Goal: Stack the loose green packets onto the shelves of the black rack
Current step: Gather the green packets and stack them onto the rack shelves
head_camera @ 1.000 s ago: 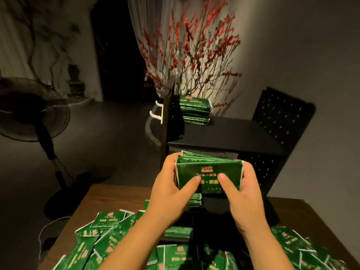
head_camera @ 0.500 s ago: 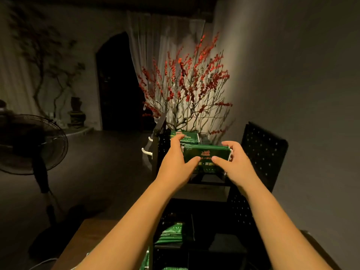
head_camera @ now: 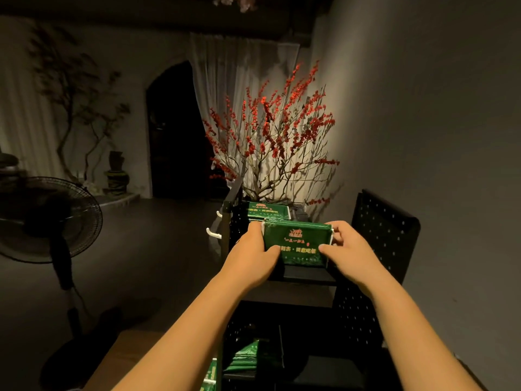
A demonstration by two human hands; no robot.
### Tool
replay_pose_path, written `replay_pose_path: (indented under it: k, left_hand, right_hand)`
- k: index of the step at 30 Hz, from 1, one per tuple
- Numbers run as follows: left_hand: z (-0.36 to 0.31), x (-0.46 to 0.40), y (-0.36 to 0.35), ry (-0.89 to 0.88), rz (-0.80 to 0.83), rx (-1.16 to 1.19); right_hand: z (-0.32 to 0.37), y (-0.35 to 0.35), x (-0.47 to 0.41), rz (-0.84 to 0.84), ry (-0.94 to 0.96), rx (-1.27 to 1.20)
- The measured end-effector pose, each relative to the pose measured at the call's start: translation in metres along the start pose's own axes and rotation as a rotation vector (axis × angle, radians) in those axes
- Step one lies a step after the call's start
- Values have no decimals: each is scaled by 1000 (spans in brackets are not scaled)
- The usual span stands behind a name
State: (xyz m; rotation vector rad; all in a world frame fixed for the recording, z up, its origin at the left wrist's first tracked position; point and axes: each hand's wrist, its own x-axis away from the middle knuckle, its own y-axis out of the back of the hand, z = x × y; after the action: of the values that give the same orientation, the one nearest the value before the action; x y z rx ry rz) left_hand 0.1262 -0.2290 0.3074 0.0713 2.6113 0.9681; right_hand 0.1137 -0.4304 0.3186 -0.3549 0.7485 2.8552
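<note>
A stack of green packets [head_camera: 296, 241] with red and gold print sits on the top shelf of the black rack [head_camera: 383, 238]. My left hand [head_camera: 251, 258] grips its left end, thumb on the top packet. My right hand [head_camera: 349, 252] grips the right end, thumb on top as well. Just behind it lies another pile of green packets [head_camera: 267, 211] on the same shelf. More green packets [head_camera: 245, 359] lie on a lower shelf, half in shadow.
A branch arrangement with red berries [head_camera: 270, 148] rises behind the rack. A black standing fan [head_camera: 48, 221] is at the left. White hooks [head_camera: 212, 234] stick out from the rack's left side. The wooden table corner [head_camera: 124, 354] shows below my left arm.
Both hands carried the stack up from above the table to the rack's top shelf, in front of the pile there. The view tilted up, and the loose packets on the table left the frame.
</note>
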Motion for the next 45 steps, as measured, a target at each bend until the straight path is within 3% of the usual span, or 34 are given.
replay_pose_path:
  k: [5,8,15,23,34,45]
  left_hand:
    - [-4,-4,0,72,-2,88]
    - [-9,-14,-2,134,2,62]
    - [-6,-20,-6,79,-178,198]
    - [1,-27,-11,178,-146,277]
    - [6,-29,-15,170,-154,293]
    - [6,-25,-14,151,-180,293]
  right_hand:
    - [10,9,-19,-135,-85,-310]
    - [27,8,-45,-127,-192,-495]
    - [58,-12,-95,-49,-386,-349]
    - [63,-32,-115,73,-397,-215]
    - [58,-55,-112,23,-405,-239]
    - [55,-62,-109,131,-413,-452]
